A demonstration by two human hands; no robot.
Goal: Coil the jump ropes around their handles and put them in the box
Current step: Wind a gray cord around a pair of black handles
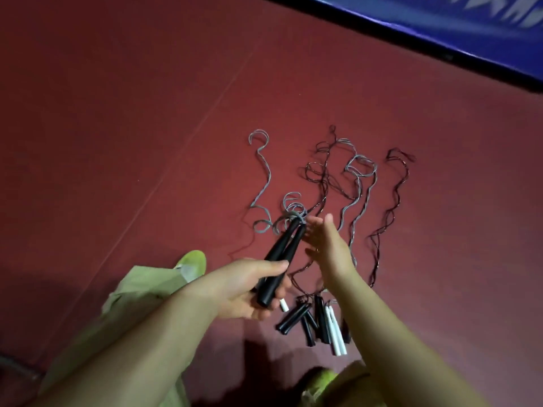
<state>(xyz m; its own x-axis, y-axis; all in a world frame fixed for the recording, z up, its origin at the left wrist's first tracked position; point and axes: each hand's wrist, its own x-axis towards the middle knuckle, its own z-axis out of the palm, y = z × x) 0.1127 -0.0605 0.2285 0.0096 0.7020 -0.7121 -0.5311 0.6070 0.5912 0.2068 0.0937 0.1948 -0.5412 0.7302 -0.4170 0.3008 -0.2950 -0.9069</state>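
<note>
Left hand (249,286) grips two black tapered plastic handles (279,259), grey cord (261,183) trailing on red floor (117,113). Right hand (326,242) flat, fingers straight, holding nothing. Spare black and white handles (320,321) heaped below.

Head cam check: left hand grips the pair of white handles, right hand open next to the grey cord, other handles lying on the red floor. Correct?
One error: the pair of handles in the left hand's grip is black, not white, as the head view shows. White handles lie on the red floor among the others. The rest holds: right hand open beside the grey cord.
</note>
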